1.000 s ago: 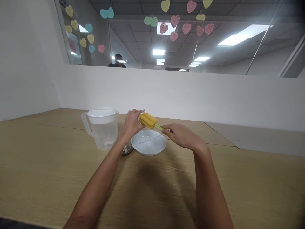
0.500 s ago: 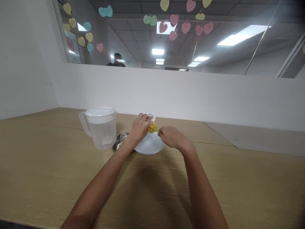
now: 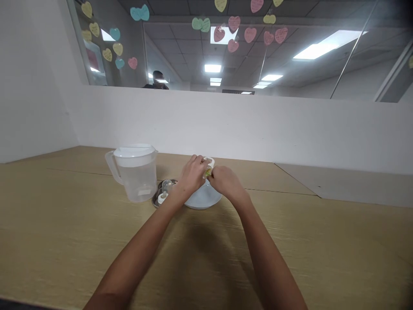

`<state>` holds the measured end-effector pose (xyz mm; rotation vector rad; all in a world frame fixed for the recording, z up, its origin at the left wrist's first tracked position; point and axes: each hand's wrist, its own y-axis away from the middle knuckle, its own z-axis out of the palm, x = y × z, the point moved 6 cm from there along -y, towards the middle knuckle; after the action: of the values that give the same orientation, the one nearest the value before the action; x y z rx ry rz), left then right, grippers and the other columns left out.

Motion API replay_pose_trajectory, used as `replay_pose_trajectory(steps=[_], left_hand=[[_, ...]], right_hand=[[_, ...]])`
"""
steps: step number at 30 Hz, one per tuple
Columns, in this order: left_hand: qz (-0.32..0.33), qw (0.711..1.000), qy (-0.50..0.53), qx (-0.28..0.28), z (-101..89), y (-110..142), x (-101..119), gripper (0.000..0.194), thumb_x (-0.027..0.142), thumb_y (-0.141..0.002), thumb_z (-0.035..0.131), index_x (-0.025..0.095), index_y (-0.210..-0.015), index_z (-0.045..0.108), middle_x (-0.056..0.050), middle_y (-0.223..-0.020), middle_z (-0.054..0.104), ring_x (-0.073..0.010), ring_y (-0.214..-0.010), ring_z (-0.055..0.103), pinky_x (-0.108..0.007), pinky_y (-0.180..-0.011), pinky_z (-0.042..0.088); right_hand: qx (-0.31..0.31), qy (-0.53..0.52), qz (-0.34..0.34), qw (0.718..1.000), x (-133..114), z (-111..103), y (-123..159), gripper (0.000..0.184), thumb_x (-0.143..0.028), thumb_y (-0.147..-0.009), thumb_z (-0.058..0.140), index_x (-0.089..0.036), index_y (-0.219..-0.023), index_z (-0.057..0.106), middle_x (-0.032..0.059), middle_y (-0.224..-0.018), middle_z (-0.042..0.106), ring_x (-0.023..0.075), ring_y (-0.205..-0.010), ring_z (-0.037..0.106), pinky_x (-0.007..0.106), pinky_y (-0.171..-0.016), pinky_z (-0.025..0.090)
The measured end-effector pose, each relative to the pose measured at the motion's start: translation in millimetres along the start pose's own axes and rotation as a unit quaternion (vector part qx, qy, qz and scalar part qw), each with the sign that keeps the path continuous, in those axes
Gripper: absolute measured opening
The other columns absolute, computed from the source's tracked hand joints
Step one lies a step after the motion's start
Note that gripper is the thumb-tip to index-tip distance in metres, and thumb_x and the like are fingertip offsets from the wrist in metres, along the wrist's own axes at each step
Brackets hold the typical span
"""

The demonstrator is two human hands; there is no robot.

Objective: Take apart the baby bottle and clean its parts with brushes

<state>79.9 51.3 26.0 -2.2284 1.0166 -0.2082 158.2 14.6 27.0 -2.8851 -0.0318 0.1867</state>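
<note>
Over a white basin (image 3: 203, 201), my left hand (image 3: 192, 174) is closed around a clear baby bottle with a white handle (image 3: 210, 162); its fingers hide most of the bottle. My right hand (image 3: 226, 181) is closed in a fist at the bottle's mouth, gripping a bottle brush (image 3: 208, 172). The yellow sponge head shows through the clear wall, inside the bottle, and the green handle is mostly hidden by my fingers. Left of the basin, a metal tray (image 3: 155, 203) holds a clear cap (image 3: 167, 185) and a white ring with a teat (image 3: 162, 198).
A lidded clear plastic pitcher (image 3: 138, 178) stands left of the tray, its handle pointing left. The wooden tabletop (image 3: 80, 232) runs back to a white wall (image 3: 245, 129). Above is a glass pane with heart-shaped notes; a person's head shows in it.
The yellow sponge, outside the bottle's mouth before, is now inside it. My right hand has moved left against the bottle, and my left hand has shifted slightly right.
</note>
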Motion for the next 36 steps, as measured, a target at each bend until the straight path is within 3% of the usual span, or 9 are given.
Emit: replay_pose_trajectory(steps=[4, 9, 12, 16, 20, 23, 30, 32, 36], left_hand=[[-0.055, 0.998, 0.016, -0.015, 0.7, 2, -19, 0.050, 0.012, -0.065, 0.059, 0.016, -0.114, 0.055, -0.009, -0.098, 0.054, -0.0238, -0.096, 0.048, -0.032, -0.082, 0.041], [-0.130, 0.990, 0.056, -0.006, -5.6, 5, -43, 0.050, 0.014, -0.062, 0.062, 0.017, -0.112, 0.056, -0.008, -0.097, 0.054, -0.0210, -0.090, 0.052, -0.029, -0.077, 0.042], [-0.124, 0.988, 0.086, -0.008, -7.8, 4, -42, 0.044, 0.017, -0.060, 0.065, 0.018, -0.103, 0.060, -0.005, -0.092, 0.056, -0.0199, -0.087, 0.052, -0.027, -0.073, 0.041], [-0.091, 0.990, 0.102, -0.025, -7.1, 2, -33, 0.031, 0.016, -0.056, 0.067, 0.018, -0.087, 0.062, -0.002, -0.081, 0.058, -0.0194, -0.082, 0.052, -0.027, -0.068, 0.038], [-0.083, 0.989, 0.122, -0.021, -10.4, 1, -22, 0.034, 0.015, -0.056, 0.066, 0.017, -0.090, 0.062, -0.003, -0.082, 0.057, -0.0194, -0.082, 0.051, -0.025, -0.065, 0.037], [-0.066, 0.990, 0.122, -0.037, -10.3, 0, -11, 0.029, 0.015, -0.058, 0.063, 0.017, -0.087, 0.062, -0.003, -0.078, 0.057, -0.0191, -0.078, 0.052, -0.026, -0.061, 0.036], [-0.069, 0.990, 0.121, -0.031, -6.9, 1, -19, 0.015, 0.021, -0.060, 0.064, 0.017, -0.074, 0.062, -0.002, -0.069, 0.057, -0.0184, -0.072, 0.052, -0.025, -0.056, 0.033], [-0.077, 0.989, 0.123, -0.031, -6.1, 2, -26, 0.016, 0.023, -0.058, 0.065, 0.018, -0.072, 0.061, -0.001, -0.066, 0.056, -0.0172, -0.068, 0.051, -0.025, -0.055, 0.032], [-0.085, 0.990, 0.112, -0.031, -5.7, 3, -31, 0.019, 0.021, -0.054, 0.067, 0.018, -0.071, 0.058, 0.000, -0.065, 0.053, -0.0162, -0.065, 0.049, -0.025, -0.054, 0.030]], right_hand=[[0.012, -0.084, 0.004, 0.996, 5, -11, 7, 0.029, -0.032, -0.082, 0.049, -0.012, -0.099, 0.060, 0.0116, -0.096, 0.064, 0.0207, -0.087, 0.058, 0.024, -0.063, 0.036], [0.060, -0.179, -0.055, 0.981, 4, -33, 20, 0.018, -0.027, -0.082, 0.047, -0.015, -0.084, 0.059, 0.0056, -0.075, 0.063, 0.0138, -0.063, 0.055, 0.023, -0.054, 0.032], [0.137, -0.198, -0.101, 0.965, -1, -44, 25, 0.019, -0.020, -0.083, 0.041, -0.015, -0.080, 0.059, 0.0042, -0.072, 0.061, 0.0114, -0.056, 0.050, 0.023, -0.054, 0.031], [0.153, -0.189, -0.175, 0.954, -11, -46, 25, 0.022, -0.014, -0.081, 0.039, -0.018, -0.080, 0.061, 0.0018, -0.069, 0.060, 0.0109, -0.055, 0.047, 0.023, -0.054, 0.029], [0.231, -0.191, -0.103, 0.948, -3, -47, 20, 0.019, -0.015, -0.076, 0.041, -0.017, -0.072, 0.060, 0.0014, -0.060, 0.057, 0.0120, -0.053, 0.044, 0.024, -0.053, 0.029], [0.281, -0.286, -0.075, 0.913, 2, -46, 17, 0.015, -0.016, -0.072, 0.043, -0.018, -0.074, 0.058, -0.0030, -0.049, 0.047, 0.0109, -0.047, 0.042, 0.023, -0.050, 0.030], [0.135, -0.544, -0.127, 0.818, -4, -28, 4, 0.016, -0.031, -0.070, 0.054, -0.017, -0.078, 0.054, -0.0024, -0.055, 0.055, 0.0115, -0.045, 0.052, 0.023, -0.044, 0.041], [0.155, -0.533, -0.123, 0.823, -1, -30, 3, 0.022, -0.038, -0.071, 0.056, -0.016, -0.073, 0.053, -0.0008, -0.057, 0.056, 0.0117, -0.046, 0.052, 0.024, -0.046, 0.042], [0.341, -0.346, -0.046, 0.873, 12, -44, 13, 0.035, -0.040, -0.072, 0.056, -0.018, -0.049, 0.040, -0.0038, -0.044, 0.044, 0.0087, -0.043, 0.041, 0.024, -0.047, 0.034]])
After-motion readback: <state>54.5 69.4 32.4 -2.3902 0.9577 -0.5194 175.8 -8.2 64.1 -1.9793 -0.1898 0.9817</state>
